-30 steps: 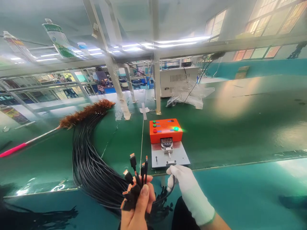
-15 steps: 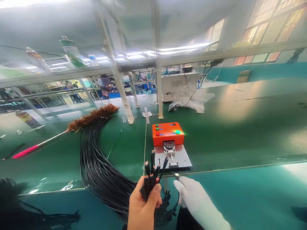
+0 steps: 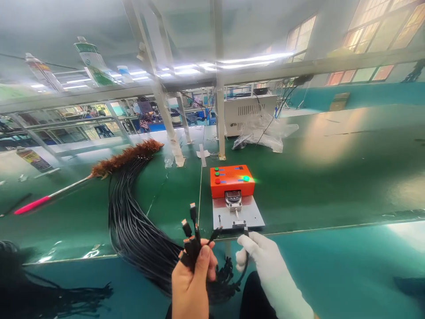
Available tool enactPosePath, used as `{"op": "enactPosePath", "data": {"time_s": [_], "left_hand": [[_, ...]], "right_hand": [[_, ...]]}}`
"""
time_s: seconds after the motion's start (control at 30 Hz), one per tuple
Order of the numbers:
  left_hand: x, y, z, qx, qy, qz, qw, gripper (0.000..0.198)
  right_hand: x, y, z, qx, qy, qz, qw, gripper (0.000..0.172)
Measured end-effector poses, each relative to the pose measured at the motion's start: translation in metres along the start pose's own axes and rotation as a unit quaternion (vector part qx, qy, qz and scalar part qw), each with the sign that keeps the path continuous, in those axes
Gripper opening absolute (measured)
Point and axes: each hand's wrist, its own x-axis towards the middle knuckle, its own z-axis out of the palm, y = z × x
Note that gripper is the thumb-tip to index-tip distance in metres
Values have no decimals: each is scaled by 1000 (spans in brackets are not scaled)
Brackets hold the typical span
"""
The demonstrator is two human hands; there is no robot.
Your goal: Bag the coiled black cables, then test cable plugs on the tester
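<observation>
My left hand, ungloved, is closed around several black cable connectors whose orange-tinted tips point upward. In a white glove, my right hand pinches one black cable connector just below the front edge of a metal plate. On that plate sit a round digital gauge and a small block at the front edge. Behind them is an orange box with green and red buttons and a lit green light. A thick bundle of black cables curves over the table's front edge, left of my left hand.
A feather duster with a pink handle lies at the left. Metal posts hold a shelf with bottles. Behind are a grey vented box and clear plastic wrap. More dark cables hang at lower left.
My left hand has shifted left with its connectors, away from the plate. My right hand has brought its connector up close to the plate's front edge. The view has moved slightly.
</observation>
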Motion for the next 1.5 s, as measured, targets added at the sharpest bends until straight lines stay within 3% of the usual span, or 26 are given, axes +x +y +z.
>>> {"op": "enactPosePath", "data": {"time_s": [0.23,0.47,0.73,0.87,0.93,1.0,1.07,1.1,1.17,1.23,1.3,1.4,1.5], "left_hand": [[-5,11,10,-62,3,-42,997,33],[-7,16,13,-82,48,-66,993,35],[0,6,6,-43,-29,-4,999,25],[3,0,3,-16,-53,-2,998,28],[4,-1,2,1,-63,-17,998,31],[3,-2,1,9,-73,-36,997,33],[2,-3,0,17,-84,-46,995,34],[1,-4,0,26,-90,-49,994,35],[-1,-5,2,53,-105,-51,992,37],[-3,-6,4,78,-120,-49,989,37],[-5,-6,6,90,-118,-22,989,32],[-7,-1,6,107,-51,69,991,23],[-6,5,2,105,26,111,988,24]], "right_hand": [[19,9,-2,-23,-19,27,999,21],[30,8,-2,-15,-25,47,998,20],[33,10,2,-9,-20,55,998,18],[23,13,-5,-67,-77,51,993,20],[14,14,-12,-207,-82,49,974,22],[2,11,-19,-387,8,-10,922,24],[-11,4,-22,-469,126,-113,867,36],[-16,-1,-20,-455,150,-160,863,43],[-25,-10,-12,-361,106,-211,902,48],[-28,-16,1,-225,8,-196,954,38],[-26,-15,13,-85,-42,-143,985,28],[-15,-5,18,74,-1,-75,994,26],[-3,7,8,81,57,-70,993,27]]}}
